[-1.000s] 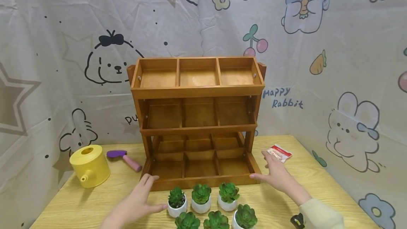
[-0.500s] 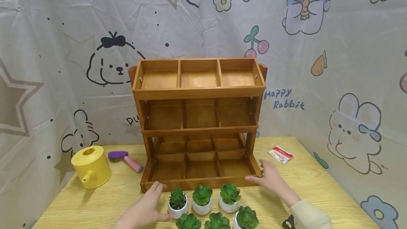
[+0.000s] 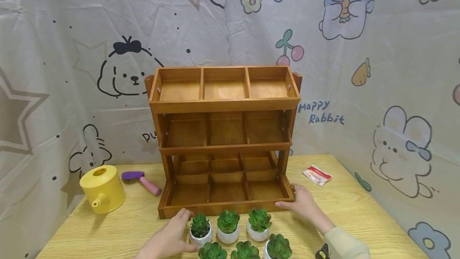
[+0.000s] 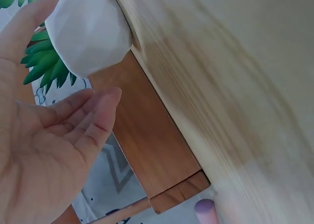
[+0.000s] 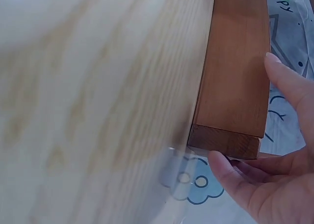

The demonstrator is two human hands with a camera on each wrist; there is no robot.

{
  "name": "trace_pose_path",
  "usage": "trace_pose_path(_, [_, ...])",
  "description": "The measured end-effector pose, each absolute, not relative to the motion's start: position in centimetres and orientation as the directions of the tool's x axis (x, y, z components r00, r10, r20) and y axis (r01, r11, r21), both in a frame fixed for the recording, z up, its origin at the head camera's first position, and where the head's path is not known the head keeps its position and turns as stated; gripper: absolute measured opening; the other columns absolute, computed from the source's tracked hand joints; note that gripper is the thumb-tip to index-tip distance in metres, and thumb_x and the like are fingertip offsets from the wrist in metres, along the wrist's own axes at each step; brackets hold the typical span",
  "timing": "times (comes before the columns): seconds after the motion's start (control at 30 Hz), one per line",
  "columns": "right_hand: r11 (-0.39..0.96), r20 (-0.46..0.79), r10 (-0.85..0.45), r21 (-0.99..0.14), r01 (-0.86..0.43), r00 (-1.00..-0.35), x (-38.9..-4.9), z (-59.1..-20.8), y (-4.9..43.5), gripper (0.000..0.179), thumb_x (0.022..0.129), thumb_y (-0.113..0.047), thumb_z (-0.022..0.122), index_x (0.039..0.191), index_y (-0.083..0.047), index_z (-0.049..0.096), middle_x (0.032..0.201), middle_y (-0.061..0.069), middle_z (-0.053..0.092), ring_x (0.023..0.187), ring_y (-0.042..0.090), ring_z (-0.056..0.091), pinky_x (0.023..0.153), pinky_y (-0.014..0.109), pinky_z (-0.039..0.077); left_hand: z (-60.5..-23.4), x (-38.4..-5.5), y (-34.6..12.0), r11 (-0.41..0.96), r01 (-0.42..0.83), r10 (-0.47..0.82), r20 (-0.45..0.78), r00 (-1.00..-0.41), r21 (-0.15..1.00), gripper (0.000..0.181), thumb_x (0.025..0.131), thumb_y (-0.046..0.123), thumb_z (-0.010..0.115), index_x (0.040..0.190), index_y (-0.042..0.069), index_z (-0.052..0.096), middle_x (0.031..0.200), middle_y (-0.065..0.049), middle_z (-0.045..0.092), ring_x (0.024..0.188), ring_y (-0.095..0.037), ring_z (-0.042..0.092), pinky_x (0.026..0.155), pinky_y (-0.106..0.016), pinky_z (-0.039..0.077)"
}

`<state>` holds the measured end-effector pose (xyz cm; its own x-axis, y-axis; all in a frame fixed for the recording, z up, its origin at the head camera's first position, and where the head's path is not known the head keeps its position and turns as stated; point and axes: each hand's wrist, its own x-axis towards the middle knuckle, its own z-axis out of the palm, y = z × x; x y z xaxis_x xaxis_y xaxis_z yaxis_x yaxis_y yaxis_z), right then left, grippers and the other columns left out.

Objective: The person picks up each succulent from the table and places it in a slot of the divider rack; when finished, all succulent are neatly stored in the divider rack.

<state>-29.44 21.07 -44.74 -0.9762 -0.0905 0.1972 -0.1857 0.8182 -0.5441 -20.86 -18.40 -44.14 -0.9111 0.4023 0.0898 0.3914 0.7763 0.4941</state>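
My left hand (image 3: 169,235) curves around the left side of a small succulent (image 3: 200,229) in a white pot. In the left wrist view the thumb lies near the white pot (image 4: 88,33), while a gap shows between the fingertips (image 4: 114,97) and the pot. At the right front corner of a tiered wooden shelf (image 3: 226,207), my right hand (image 3: 307,205) has its thumb on the front board and its fingers bent around the end. The right wrist view shows that board (image 5: 235,62) between thumb and fingers. Several more potted succulents (image 3: 228,227) stand in front of the shelf.
A yellow watering can (image 3: 102,191) stands on the left of the wooden table (image 3: 90,235). Beside it lies a toy tool with a purple head and pink handle (image 3: 149,185). A red and white packet (image 3: 317,175) lies right of the shelf. A patterned curtain hangs behind.
My left hand has moved right, closer to the leftmost succulent. My right hand has come left to the shelf's corner, its fingers bending around the end. Shelf and plants look unmoved.
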Motion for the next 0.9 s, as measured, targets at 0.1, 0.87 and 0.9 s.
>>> trace_pose_path(0.1, [0.816,0.195,-0.088,-0.548,-0.183,-0.977,-29.6,-44.8,21.1,0.095,0.069,-0.047,0.082,0.128,0.018,0.045,0.121,0.034,0.055,0.11,0.048,0.054,0.093,0.057,0.045,-44.4,-21.1,-18.3,0.768,0.415,0.415,0.114,-0.903,0.488,0.066,0.066,0.049,0.082,0.109,0.008,0.054,0.109,-0.004,0.055,0.101,-0.023,0.058,0.087,-0.046,0.05])
trace_pose_path(0.87, [0.806,0.129,-0.112,-0.567,-0.166,-0.985,-30.2,-44.7,21.3,0.096,0.074,-0.044,0.079,0.134,0.018,0.038,0.129,0.038,0.049,0.117,0.051,0.05,0.096,0.057,0.044,-44.3,-22.1,-17.5,0.728,0.458,0.442,0.163,-0.882,0.511,0.057,0.066,0.04,0.085,0.103,0.007,0.057,0.097,0.0,0.059,0.087,-0.011,0.058,0.074,-0.028,0.052])
trace_pose_path(0.9, [0.809,0.126,-0.116,-0.564,-0.167,-0.985,-30.2,-44.6,21.3,0.096,0.074,-0.044,0.079,0.134,0.018,0.038,0.129,0.039,0.049,0.118,0.051,0.049,0.096,0.057,0.043,-44.4,-22.2,-17.5,0.723,0.46,0.446,0.162,-0.881,0.515,0.057,0.066,0.041,0.085,0.103,0.007,0.057,0.097,0.0,0.059,0.086,-0.01,0.058,0.073,-0.028,0.052])
